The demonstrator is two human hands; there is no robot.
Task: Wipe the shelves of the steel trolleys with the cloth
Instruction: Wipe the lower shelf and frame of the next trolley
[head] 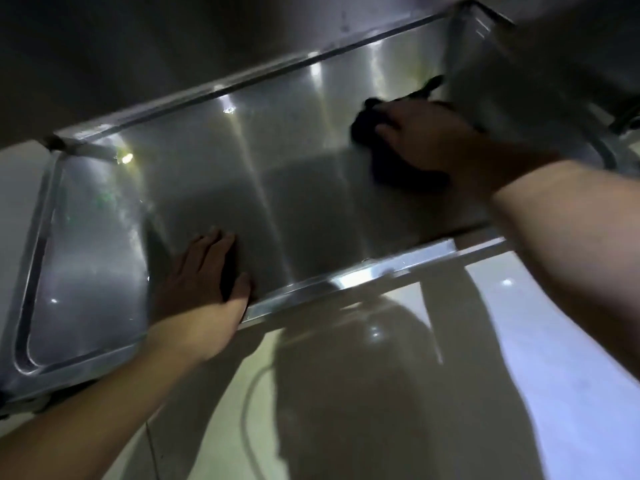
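Dark cloth (391, 161) under right hand (429, 140) | left hand (204, 271) flat on shelf (277, 188)

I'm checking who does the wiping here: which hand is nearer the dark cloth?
Right. The right hand presses on the dark cloth at the shelf's far right end. The left hand rests flat near the shelf's front rim, well apart from the cloth.

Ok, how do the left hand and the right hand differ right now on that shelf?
The right hand presses a dark cloth onto the steel shelf; the left hand holds nothing and lies flat on bare steel. The right hand reaches to the far right corner, while the left hand rests by the near rim. Both lie palm down, fingers fairly straight, touching the same shelf.
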